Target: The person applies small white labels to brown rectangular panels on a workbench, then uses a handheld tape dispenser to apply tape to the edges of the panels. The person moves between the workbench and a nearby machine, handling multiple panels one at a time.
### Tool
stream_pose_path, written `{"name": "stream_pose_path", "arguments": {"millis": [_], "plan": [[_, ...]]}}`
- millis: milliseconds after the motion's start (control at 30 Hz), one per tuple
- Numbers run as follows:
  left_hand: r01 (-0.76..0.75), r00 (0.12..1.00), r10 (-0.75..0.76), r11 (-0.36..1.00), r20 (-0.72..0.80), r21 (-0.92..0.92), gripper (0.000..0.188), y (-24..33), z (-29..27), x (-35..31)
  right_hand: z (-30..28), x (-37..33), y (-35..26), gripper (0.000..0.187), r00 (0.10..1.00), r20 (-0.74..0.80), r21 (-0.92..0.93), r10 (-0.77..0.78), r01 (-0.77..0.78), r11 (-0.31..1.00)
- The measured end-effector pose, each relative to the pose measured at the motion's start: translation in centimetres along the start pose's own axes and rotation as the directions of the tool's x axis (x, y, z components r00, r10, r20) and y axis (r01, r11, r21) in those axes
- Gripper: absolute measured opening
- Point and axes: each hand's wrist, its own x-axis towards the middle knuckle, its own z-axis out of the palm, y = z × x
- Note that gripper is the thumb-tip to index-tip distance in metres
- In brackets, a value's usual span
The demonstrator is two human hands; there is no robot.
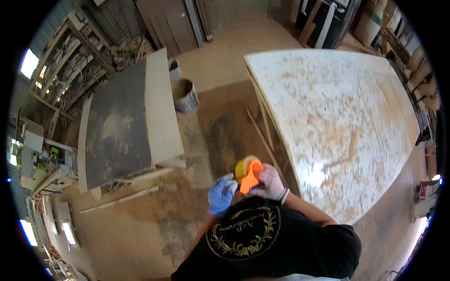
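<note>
In front of my chest is an orange tape dispenser [250,180] carrying a roll of yellowish tape [242,168]. My right hand [272,185], in a pale pinkish glove, is closed around the dispenser's right side. A blue glove covers my left hand [221,195], which is at the dispenser's left end, its fingers bent and drawn together. What lies between those fingers is too small to make out. Some dark blue shows under the dispenser, between the two hands.
To the right stands a large worktable with a scuffed white top [337,126]. On the left is a lower table with a dark panel [119,126]. A bucket [185,95] stands beside it on the dusty floor. A long strip [119,200] lies on the floor; cluttered shelves [70,61] line the far left.
</note>
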Motion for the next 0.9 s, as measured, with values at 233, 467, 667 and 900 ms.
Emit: {"name": "stream_pose_path", "arguments": {"millis": [233,467,667,900], "plan": [[0.094,0.995,-0.09,0.989,0.04,-0.112,0.022,0.0,-3.6,15.4,-0.6,12.8,7.2,0.057,0.947,0.277,-0.053,0.161,-0.152,0.987],[0.198,0.98,-0.194,0.952,0.039,-0.235,0.032,-5.3,-11.7,31.8,2.1,30.7,14.8,0.05,0.955,0.243,0.01,0.169,-0.177,0.984],[0.152,0.933,-0.119,0.986,0.34,-0.072,0.027,-6.3,-16.4,51.2,1.2,42.2,19.1,0.061,0.896,0.163,0.125,0.412,-0.433,0.893],[0.228,0.863,-0.066,0.936,0.502,-0.268,0.017,-7.6,-12.6,68.3,-1.1,48.8,25.7,0.06,0.779,-0.018,0.128,0.627,-0.62,0.774]]}}
